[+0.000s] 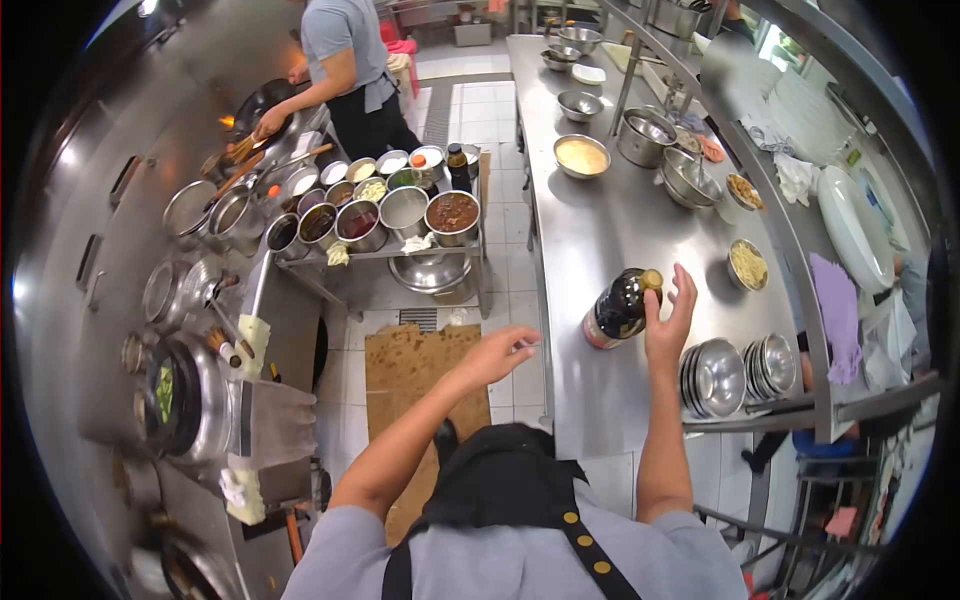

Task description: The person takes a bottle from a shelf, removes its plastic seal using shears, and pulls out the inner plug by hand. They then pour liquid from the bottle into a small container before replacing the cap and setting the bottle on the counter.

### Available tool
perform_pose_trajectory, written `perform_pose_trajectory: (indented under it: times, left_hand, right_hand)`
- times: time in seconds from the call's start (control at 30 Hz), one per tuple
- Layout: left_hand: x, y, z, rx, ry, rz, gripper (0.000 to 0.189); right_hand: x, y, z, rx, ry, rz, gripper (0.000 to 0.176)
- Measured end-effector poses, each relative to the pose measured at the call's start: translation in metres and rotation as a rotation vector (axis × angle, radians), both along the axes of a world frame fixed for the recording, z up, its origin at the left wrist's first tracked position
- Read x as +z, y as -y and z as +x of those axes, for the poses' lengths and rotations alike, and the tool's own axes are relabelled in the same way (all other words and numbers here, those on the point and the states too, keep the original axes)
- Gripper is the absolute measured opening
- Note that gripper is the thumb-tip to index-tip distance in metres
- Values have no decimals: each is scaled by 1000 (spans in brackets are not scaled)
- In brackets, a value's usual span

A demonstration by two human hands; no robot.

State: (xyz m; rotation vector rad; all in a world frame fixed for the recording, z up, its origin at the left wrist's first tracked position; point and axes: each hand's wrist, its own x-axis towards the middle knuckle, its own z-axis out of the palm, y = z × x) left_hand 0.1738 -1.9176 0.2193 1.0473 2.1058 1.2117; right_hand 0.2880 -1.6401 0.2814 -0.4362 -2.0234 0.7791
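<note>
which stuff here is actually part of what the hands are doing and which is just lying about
In use: dark sauce bottle, right hand at its cap, left hand nearby.
Lying about: stacked steel bowls, noodle bowl, seasoning pots, floor cardboard.

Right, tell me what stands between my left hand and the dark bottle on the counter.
Nothing visible does. The left hand hovers off the steel counter; only bare steel lies between it and the dark bottle at the right hand.
</note>
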Motion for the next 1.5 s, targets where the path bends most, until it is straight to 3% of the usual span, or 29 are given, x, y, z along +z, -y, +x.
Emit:
perform_pose_trajectory:
  times: [0.1,0.13,0.3,0.43,0.53,0.63,0.73,0.83,0.9,0.97,1.03,1.13,1.5]
  left_hand:
    - [-7,3,-30,-151,15,81,30]
    - [-4,7,-37,-181,-14,79,29]
    - [-7,-5,-88,-400,66,192,29]
    - [2,-60,-96,-407,139,228,35]
    - [6,-105,-88,-364,73,359,47]
    - [31,-131,-82,-372,42,336,57]
    - [41,-165,-82,-506,-149,393,67]
    - [52,-196,-78,-628,-99,416,69]
    - [73,-211,-73,-682,-91,478,59]
    - [79,-225,-73,-818,11,383,52]
    - [74,-234,-73,-859,35,354,42]
    - [43,-251,-76,-846,-14,421,36]
    - [46,-253,-94,-1004,4,480,41]
  right_hand:
    - [5,6,-19,12,171,-70,49]
    - [2,8,-24,-71,195,25,45]
    - [-15,20,-39,-195,60,-140,48]
    - [-4,41,-43,-353,56,-161,51]
    - [-6,38,-37,-352,-3,-147,47]
    - [-1,40,-30,-330,-74,-105,39]
    - [9,47,-19,-300,-80,-34,30]
    - [17,47,-14,-308,-18,50,23]
    - [21,43,-15,-334,-3,-58,19]
    - [35,40,-12,-293,186,-66,16]
    - [56,41,-13,-310,234,-98,15]
    - [74,31,-17,-272,559,-12,16]
    - [85,47,-47,-396,736,-7,15]
